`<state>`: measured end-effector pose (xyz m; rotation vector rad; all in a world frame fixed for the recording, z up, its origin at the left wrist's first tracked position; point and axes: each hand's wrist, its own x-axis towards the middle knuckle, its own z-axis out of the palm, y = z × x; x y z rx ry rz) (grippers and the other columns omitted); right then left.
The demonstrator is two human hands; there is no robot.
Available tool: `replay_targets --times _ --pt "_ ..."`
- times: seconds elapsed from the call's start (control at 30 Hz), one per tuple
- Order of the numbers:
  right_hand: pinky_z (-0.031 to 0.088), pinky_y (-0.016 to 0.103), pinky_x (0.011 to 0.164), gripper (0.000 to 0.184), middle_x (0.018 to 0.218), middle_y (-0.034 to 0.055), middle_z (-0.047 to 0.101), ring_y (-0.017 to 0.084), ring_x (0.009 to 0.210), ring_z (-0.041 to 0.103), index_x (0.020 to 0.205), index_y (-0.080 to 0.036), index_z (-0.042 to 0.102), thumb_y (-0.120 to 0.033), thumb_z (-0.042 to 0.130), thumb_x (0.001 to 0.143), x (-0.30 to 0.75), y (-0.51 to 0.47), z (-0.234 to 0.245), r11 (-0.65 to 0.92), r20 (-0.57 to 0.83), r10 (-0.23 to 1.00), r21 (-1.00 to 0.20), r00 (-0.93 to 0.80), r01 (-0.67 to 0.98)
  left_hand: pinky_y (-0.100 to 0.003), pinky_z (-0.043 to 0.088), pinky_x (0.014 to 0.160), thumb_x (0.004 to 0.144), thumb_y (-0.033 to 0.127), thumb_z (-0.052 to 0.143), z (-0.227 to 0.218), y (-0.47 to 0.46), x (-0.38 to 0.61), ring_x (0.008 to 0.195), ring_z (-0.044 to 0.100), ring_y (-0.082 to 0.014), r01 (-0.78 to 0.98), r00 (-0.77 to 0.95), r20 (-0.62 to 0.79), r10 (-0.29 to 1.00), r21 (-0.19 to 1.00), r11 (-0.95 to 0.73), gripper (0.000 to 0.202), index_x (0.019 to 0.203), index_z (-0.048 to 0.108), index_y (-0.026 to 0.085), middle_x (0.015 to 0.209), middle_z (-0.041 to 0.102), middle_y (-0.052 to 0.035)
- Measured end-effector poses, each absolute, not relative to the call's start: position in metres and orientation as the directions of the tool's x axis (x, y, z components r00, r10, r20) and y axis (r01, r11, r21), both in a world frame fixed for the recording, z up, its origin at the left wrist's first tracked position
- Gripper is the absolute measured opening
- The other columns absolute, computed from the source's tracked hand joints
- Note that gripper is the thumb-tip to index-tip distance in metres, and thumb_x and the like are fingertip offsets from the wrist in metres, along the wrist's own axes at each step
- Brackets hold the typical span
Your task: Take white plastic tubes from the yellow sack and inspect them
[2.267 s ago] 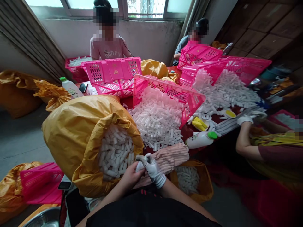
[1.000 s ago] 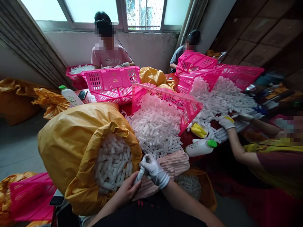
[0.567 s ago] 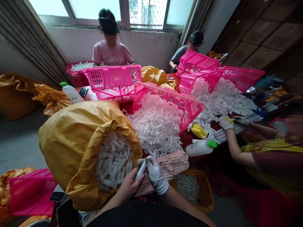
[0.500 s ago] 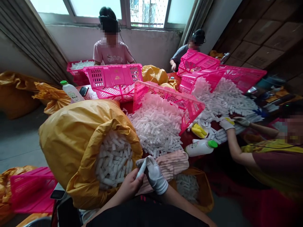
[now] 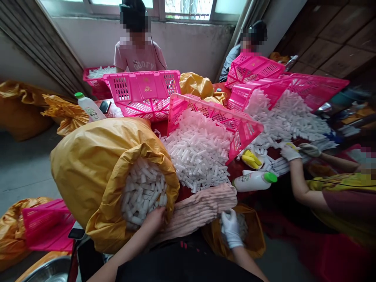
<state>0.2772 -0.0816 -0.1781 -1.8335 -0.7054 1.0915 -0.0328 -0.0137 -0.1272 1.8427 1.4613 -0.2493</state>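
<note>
My left hand (image 5: 156, 219) is bare and reaches into the mouth of a big yellow sack (image 5: 96, 152). Its fingertips are among the small white plastic tubes (image 5: 142, 194) there and are mostly hidden, so whether they grip one cannot be made out. My right hand (image 5: 230, 227), in a white glove, hangs over an orange-yellow bag (image 5: 257, 239) with more white tubes inside. Its fingers are bent and somewhat apart, and nothing shows in them. Between both hands lies a folded pinkish towel (image 5: 202, 207) along the table edge.
Behind the towel, white tubes (image 5: 202, 156) spill from a tipped pink basket (image 5: 243, 129). A green-capped white bottle (image 5: 252, 182) lies beside a dish of yellow pieces (image 5: 251, 159). A co-worker's gloved hands (image 5: 290, 152) are at the right. Two people sit behind further pink baskets (image 5: 143, 84).
My hands were together over the towel, with a white tube between them. They have parted: the left moved to the sack's mouth, the right down and right over the other bag.
</note>
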Motion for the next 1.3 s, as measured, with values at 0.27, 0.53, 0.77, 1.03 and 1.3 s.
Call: replay_targets --times 0.27,0.53,0.77,1.03,1.3 --pt "0.042 0.041 0.088 0.031 0.103 0.0217 0.058 0.031 0.099 0.056 0.095 -0.012 0.062 -0.017 0.036 0.078 0.334 -0.093 -0.204 -0.517 -0.312 0.845 -0.270 0.434 0.812 -0.036 0.046 0.072 0.086 0.012 0.030 -0.161 0.006 -0.029 0.098 0.060 -0.0286 0.971 0.237 -0.615 0.753 0.129 -0.201 0.049 0.131 0.045 0.025 0.144 0.030 -0.0182" --pt "0.043 0.030 0.080 0.024 0.106 0.0126 0.056 0.020 0.092 0.056 0.098 -0.017 0.063 -0.024 0.046 0.082 0.187 0.056 -0.207 -0.203 -0.330 0.943 -0.446 0.051 0.872 -0.038 0.043 0.075 0.085 0.015 0.037 -0.164 0.018 -0.026 0.098 0.052 -0.0299 0.858 0.475 -0.487 0.733 0.074 -0.508 0.037 0.115 0.060 0.017 0.105 0.058 -0.0158" --pt "0.038 0.034 0.086 0.016 0.103 0.0146 0.056 0.023 0.097 0.051 0.082 -0.012 0.064 -0.020 0.050 0.079 0.191 0.069 -0.199 -0.219 -0.345 0.939 -0.588 0.004 0.779 -0.042 0.033 0.092 0.081 0.011 0.040 -0.167 0.026 -0.019 0.115 0.041 -0.0302 0.842 0.519 -0.453 0.725 0.125 -0.524 0.035 0.108 0.063 0.011 0.123 0.052 -0.0159" --pt "0.037 0.020 0.048 0.053 0.069 0.0018 0.055 0.009 0.053 0.044 0.101 -0.012 0.055 -0.058 0.032 0.085 0.222 0.023 -0.156 -0.363 -0.391 0.920 -0.852 0.002 0.378 -0.043 0.025 0.101 0.078 0.019 0.051 -0.144 0.040 -0.026 0.127 0.031 -0.0296 0.788 0.615 -0.378 0.692 0.342 -0.513 0.025 0.096 0.067 0.018 0.129 0.051 -0.0104" --pt "0.030 0.017 0.038 0.043 0.058 -0.0054 0.049 0.004 0.041 0.037 0.093 -0.015 0.056 -0.052 0.060 0.071 0.200 0.004 -0.072 -0.467 -0.427 0.874 -0.870 -0.233 -0.157 -0.028 0.045 0.074 0.083 0.051 0.042 -0.092 0.010 -0.028 0.079 0.055 -0.0174 0.358 0.394 -0.351 0.849 0.910 0.210 0.044 0.105 0.053 0.015 0.087 0.061 -0.0053"
